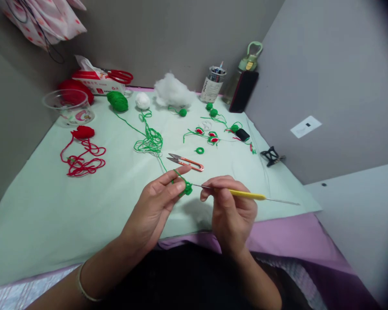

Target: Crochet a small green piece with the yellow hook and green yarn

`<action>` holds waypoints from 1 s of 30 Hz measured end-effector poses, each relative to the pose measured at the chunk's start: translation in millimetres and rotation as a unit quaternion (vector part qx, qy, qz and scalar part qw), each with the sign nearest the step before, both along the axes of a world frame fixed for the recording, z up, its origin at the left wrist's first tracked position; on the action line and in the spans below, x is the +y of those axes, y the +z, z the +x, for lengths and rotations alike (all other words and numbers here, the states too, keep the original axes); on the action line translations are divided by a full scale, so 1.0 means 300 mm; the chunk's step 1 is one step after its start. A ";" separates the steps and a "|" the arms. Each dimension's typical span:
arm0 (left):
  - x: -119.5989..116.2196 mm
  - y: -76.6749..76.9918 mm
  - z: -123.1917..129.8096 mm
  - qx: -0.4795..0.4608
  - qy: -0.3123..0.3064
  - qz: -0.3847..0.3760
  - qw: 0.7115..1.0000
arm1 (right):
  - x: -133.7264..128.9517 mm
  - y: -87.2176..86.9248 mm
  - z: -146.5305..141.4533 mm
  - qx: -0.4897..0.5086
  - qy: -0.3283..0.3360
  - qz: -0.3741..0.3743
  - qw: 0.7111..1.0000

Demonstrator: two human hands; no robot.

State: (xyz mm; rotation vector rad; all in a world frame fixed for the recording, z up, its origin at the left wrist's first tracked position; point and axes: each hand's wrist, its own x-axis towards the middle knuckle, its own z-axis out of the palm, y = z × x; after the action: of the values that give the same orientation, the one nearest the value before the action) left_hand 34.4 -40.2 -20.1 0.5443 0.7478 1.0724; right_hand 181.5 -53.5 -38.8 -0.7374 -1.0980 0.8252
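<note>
Left hand (155, 198) — fingers pinched, wrist braceleted; right hand (231, 206) — fingers curled.

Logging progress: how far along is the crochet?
Looks done: small green balls, red-and-green pieces, green ring.
In hand: green piece, left hand; yellow-handled hook, right hand.
Left, probably: finishing that piece, yarn attached; total unclear.

Snips (186, 162) lie before what seems a yarn tangle (149, 141).

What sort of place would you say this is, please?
Probably a small home craft corner: a cloth-covered table against grey walls, with a yellow-handled metal crochet hook, a green ball of yarn and fluffy white stuffing.
</note>
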 end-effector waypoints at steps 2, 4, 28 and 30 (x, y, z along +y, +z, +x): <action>-0.003 0.001 0.004 0.011 0.002 0.009 1.000 | 0.002 0.003 0.001 0.018 0.022 -0.008 1.000; -0.008 -0.002 0.009 0.027 0.007 0.026 0.999 | 0.007 0.003 -0.004 0.021 0.042 -0.010 0.999; 0.025 -0.003 -0.013 0.003 -0.032 -0.014 0.999 | 0.022 0.009 0.015 -0.078 -0.046 0.016 0.996; 0.023 -0.001 -0.015 0.036 -0.028 0.007 0.999 | 0.033 0.015 0.025 -0.017 -0.012 -0.020 1.000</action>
State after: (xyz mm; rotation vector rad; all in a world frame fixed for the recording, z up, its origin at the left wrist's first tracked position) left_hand 29.9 -33.2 -20.3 0.6153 0.7845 1.0109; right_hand 189.0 -43.6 -34.3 -0.7997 -1.1044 0.8195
